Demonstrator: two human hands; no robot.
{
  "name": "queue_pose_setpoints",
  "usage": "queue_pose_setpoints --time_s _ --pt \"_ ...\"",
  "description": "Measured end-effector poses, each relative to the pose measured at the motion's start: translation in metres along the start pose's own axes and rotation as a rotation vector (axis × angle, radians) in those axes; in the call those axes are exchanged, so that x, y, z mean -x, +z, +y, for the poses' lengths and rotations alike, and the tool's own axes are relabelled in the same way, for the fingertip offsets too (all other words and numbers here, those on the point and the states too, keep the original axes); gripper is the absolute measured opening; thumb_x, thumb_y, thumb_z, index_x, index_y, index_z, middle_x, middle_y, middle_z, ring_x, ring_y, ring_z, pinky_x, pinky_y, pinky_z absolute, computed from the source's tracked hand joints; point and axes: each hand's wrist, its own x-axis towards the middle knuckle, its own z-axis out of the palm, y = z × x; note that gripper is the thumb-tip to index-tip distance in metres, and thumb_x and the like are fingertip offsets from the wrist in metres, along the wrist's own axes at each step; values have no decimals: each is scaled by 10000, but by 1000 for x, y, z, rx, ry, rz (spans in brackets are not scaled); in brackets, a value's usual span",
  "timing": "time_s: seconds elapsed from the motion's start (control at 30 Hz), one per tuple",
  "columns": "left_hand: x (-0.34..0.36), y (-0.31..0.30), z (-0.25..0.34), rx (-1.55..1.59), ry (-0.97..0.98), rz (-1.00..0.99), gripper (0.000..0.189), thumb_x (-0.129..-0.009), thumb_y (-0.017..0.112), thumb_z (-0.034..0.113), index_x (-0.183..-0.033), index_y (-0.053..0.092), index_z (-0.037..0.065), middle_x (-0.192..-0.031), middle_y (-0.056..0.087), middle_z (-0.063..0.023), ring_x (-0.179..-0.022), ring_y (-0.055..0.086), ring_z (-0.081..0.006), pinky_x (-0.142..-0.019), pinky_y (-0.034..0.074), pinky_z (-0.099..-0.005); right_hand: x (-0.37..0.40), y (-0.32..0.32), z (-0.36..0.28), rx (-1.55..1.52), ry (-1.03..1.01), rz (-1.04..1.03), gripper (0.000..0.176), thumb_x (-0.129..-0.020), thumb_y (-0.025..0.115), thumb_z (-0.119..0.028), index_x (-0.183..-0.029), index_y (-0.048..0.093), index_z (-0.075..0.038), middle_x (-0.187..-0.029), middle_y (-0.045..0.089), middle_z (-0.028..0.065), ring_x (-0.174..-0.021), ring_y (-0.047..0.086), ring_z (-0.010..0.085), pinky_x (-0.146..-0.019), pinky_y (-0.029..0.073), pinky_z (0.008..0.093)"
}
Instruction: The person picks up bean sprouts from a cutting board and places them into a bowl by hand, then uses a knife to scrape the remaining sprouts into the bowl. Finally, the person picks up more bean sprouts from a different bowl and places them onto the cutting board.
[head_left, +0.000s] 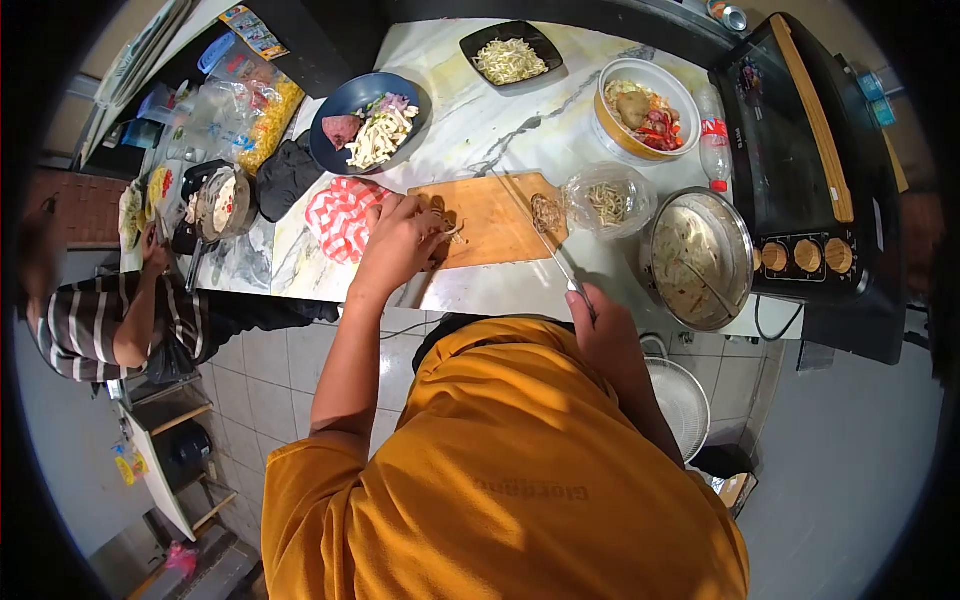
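My right hand (602, 322) grips the dark handle of a long kitchen knife (545, 240). The blade slants up and left across the wooden cutting board (490, 215). At the board's left end, my left hand (403, 232) has its fingers curled down over small, thin brownish pieces (455, 234), which poke out by the fingertips. A little pile of chopped brown bits (546, 212) lies at the board's right end, beside the blade. Just right of the board, a clear plastic bag (608, 203) holds thin greyish strips that look like dried anchovies. Red-and-white patterned packaging (343, 218) lies behind my left wrist.
Around the board stand a blue plate (325, 155) of chopped food, a black dish (550, 38) of bean sprouts, a vegetable tub (690, 115), a bottle (714, 140), a metal pot (745, 225) and a toaster oven (810, 160). At left, another person (120, 320) works by a pan (222, 200).
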Motion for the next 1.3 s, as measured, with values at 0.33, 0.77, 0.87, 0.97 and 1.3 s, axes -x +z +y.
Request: queue_pose_setpoints --time_s 0.33,0.77,0.87,0.97,1.3 --pt "-44 39 21 184 82 86 82 -825 735 181 -904 727 165 -956 653 -10 -1007 558 -252 -873 344 -418 -1 -9 3 -47 132 -60 300 -1002 547 -267 -906 580 15 -703 566 248 -634 529 430 -600 434 430" --pt "-57 49 26 210 25 17 41 -814 732 192 -851 744 179 -901 721 7 -987 562 -241 -856 306 -425 2 -5 9 8 181 -105 335 -1004 533 -300 -923 609 16 -748 611 259 -733 602 465 -651 462 466" --pt "-58 51 25 201 12 -1 42 -815 744 199 -856 745 188 -907 716 21 -996 573 -231 -861 304 -429 2 -3 11 29 153 -91 334 -1004 532 -301 -932 614 14 -752 616 260 -736 595 474 -654 463 468" --pt "-58 52 23 198 4 -17 46 -819 756 206 -864 748 198 -918 712 36 -1006 582 -222 -864 300 -433 2 -2 10 36 162 -87 337 -1004 533 -303 -929 611 16 -755 619 262 -749 596 482 -657 464 471" --pt "-55 54 25 219 5 42 54 -837 733 219 -871 748 179 -921 711 10 -1011 572 -239 -876 301 -438 0 9 19 147 52 -55 334 -1006 531 -301 -910 601 11 -772 628 280 -785 611 501 -672 482 545"
